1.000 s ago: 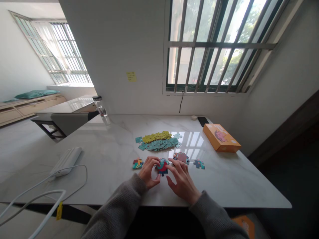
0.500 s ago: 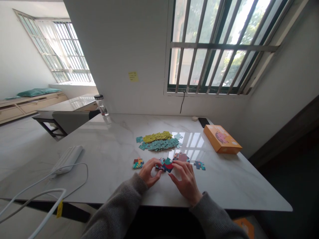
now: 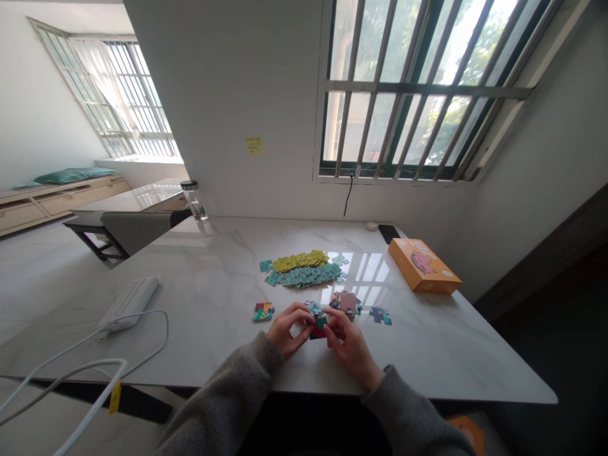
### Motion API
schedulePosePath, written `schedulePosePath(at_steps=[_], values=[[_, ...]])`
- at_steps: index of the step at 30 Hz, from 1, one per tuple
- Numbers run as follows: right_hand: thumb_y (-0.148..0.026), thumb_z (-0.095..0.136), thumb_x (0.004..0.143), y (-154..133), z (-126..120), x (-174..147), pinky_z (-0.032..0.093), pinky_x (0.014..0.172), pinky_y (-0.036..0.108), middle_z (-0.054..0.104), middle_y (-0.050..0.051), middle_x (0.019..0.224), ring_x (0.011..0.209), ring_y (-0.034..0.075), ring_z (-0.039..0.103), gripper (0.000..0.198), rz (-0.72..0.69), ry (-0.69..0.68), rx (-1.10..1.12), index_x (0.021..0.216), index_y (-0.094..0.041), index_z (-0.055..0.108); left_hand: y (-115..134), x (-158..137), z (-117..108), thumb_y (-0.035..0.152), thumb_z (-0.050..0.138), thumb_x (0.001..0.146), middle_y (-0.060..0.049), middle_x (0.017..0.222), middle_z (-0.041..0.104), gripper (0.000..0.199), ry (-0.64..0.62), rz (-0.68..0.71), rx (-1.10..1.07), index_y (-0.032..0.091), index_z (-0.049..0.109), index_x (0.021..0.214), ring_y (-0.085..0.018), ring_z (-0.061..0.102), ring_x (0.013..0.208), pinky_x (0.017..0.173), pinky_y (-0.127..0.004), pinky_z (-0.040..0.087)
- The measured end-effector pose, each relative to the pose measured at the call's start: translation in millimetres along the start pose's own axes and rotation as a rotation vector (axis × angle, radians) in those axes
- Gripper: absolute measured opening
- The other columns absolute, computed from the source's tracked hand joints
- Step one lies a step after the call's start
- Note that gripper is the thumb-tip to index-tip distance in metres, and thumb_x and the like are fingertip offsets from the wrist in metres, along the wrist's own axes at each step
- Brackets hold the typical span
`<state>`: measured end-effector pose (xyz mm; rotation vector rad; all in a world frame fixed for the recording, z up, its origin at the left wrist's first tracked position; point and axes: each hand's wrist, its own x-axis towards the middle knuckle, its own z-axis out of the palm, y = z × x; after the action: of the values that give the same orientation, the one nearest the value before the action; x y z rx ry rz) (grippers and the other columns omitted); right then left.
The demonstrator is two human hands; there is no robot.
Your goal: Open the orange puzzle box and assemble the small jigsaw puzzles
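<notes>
A dark green and red jigsaw puzzle piece [image 3: 320,325] is between my hands near the front of the table. My left hand [image 3: 291,330] pinches its left side between thumb and fingers. My right hand [image 3: 352,349] has its thumb and curled fingers closed at the right side of the same piece. Just beyond my fingertips lies a small group of pieces [image 3: 313,308], partly hidden. A pile of pinkish-brown pieces [image 3: 346,303] sits past my right hand. One colourful piece [image 3: 263,311] lies left of my left hand, and joined-looking blue pieces [image 3: 380,315] lie to the right.
Farther back are heaps of yellow pieces [image 3: 301,260] and pale teal pieces [image 3: 308,276]. An orange box [image 3: 424,266] and a black phone [image 3: 388,234] stand at the right. A white power strip [image 3: 130,305] with cables is at the left, and a bottle [image 3: 195,200] behind.
The green and red piece has turned and come slightly nearer to me. My right fingers have curled in more, and the pieces beyond show more.
</notes>
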<state>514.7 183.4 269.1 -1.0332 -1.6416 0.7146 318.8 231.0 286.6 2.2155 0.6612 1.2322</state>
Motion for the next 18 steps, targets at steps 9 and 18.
schedulePosePath(at_steps=[9,18], values=[[-0.042,0.054,0.095,-4,0,1,0.04,0.038,0.019,0.05,-0.004,0.077,0.049,0.008,0.05,0.038,0.199,0.006,0.216,0.129,-0.025,0.048,-6,-2,1,0.012,0.066,0.075,-0.008,0.113,0.065,0.036,-0.023,0.209,0.339,0.024,0.06,0.109,-0.025,0.06,0.106,0.092,-0.043,0.053],[-0.033,0.047,0.099,-3,3,-3,0.049,0.049,0.022,0.059,0.002,0.093,0.061,0.01,0.055,0.045,0.085,0.004,0.125,0.142,-0.028,0.036,-37,-30,-78,0.017,0.061,0.081,-0.006,0.112,0.068,0.025,0.074,-0.028,0.52,0.025,0.067,0.104,-0.026,0.057,0.108,0.098,-0.045,0.047]])
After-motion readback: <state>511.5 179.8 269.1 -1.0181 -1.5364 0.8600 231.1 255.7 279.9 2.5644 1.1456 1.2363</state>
